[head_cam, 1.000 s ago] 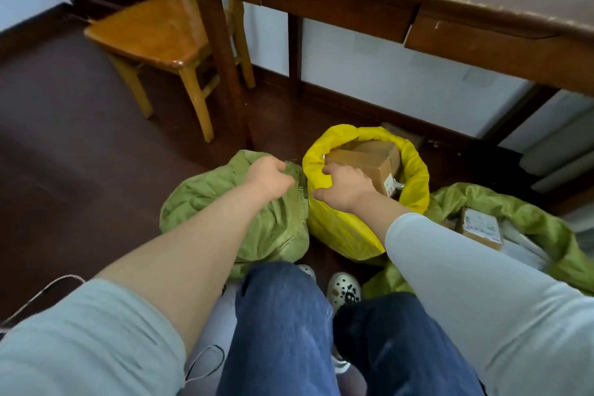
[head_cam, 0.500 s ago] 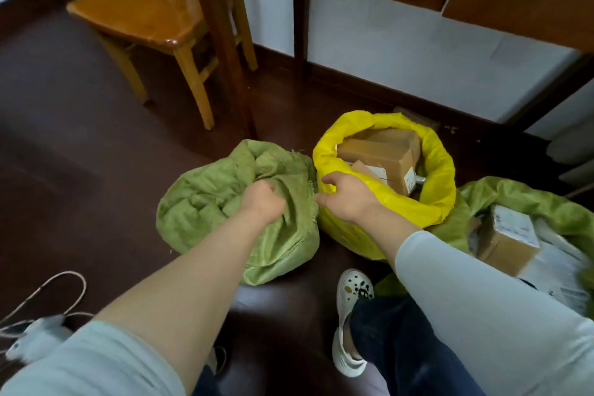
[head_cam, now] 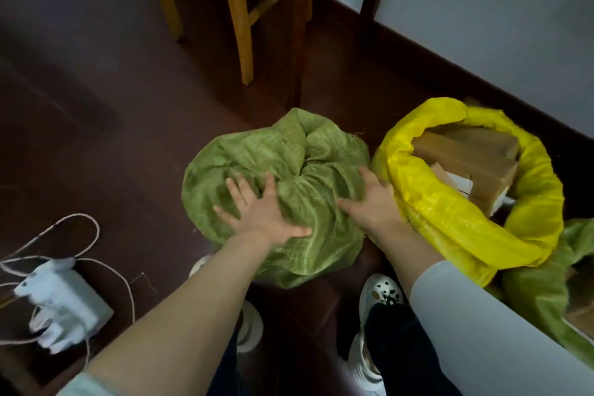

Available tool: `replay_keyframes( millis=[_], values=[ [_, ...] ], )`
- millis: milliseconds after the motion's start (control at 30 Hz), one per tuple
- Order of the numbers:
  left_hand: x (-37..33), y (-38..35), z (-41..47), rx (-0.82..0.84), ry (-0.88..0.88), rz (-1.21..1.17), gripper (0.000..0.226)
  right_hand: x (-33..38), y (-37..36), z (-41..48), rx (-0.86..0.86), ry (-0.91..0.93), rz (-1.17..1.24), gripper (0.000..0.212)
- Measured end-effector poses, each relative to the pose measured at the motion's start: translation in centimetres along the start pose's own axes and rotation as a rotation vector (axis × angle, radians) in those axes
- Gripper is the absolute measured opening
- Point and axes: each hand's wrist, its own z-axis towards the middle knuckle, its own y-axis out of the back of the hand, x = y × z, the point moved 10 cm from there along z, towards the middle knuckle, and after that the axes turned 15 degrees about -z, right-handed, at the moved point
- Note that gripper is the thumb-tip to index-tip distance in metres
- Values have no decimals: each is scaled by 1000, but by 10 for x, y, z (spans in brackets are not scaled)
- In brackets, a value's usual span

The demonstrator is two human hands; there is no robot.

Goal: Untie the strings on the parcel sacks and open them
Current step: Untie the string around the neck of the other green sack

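Green sack (head_cam: 289, 170): coarse woven plastic, rounded, mouth bunched into radial folds, sitting on the dark wood floor (head_cam: 112, 106). Any tie is possibly hidden in the folds; cannot tell. Left hand (head_cam: 262, 214) lies flat on top, fingers spread. Right hand (head_cam: 374, 199) presses open-palmed on its right flank, beside the yellow sack (head_cam: 450, 228). Yellow sack: glossy, rim rolled down, holding cardboard boxes (head_cam: 472, 157).

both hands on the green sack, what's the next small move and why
Probably slide the right hand up to the bunched centre of the green sack and feel for the tie. Both it and the left hand lie flat with fingers spread, gripping nothing. The sack's mouth is gathered shut and no string shows from here, while the yellow sack beside it already stands open.
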Motion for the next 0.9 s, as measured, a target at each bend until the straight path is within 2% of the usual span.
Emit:
replay_keyframes(
  millis=[67, 167, 233, 333, 400, 467, 500, 567, 667, 733, 833, 900],
  values=[
    [-10, -12, 6, 10, -115, 107, 135, -2, -14, 4, 65, -49, 61, 96],
    [-24, -36, 10, 172, -178, 119, 144, -2, -29, 13, 114, -100, 106, 112],
    [-30, -45, 9, 245, -176, 128, 147, 2, -31, 19, 103, -82, 121, 105],
    [-38, -46, 9, 235, -184, 183, 139, 8, -20, 26, 12, -51, 227, 74],
    [-46, -34, 13, 112, -210, 160, 108, 7, -15, 28, 18, -69, 478, 64],
    [-59, -8, 16, -96, -293, 87, 56, 13, -8, 26, 74, -64, 813, 58],
    [-63, 6, 18, -172, -313, 25, 37, 16, -2, 25, 89, -48, 981, 55],
    [-55, 27, 29, -232, -251, -195, 23, 14, 13, 27, 52, -19, 1151, 53],
    [-32, 42, 49, -230, -76, -717, 20, 3, 27, 28, -69, 17, 894, 62],
    [-24, 49, 52, -247, -4, -961, 23, 0, 18, 30, -13, 13, 699, 70],
    [-23, 52, 51, -231, 46, -1095, 26, 9, -4, 26, 170, 89, 550, 90],
    [-27, 54, 49, -208, 43, -1091, 19, 26, -6, 23, 153, 215, 411, 109]
  ],
)
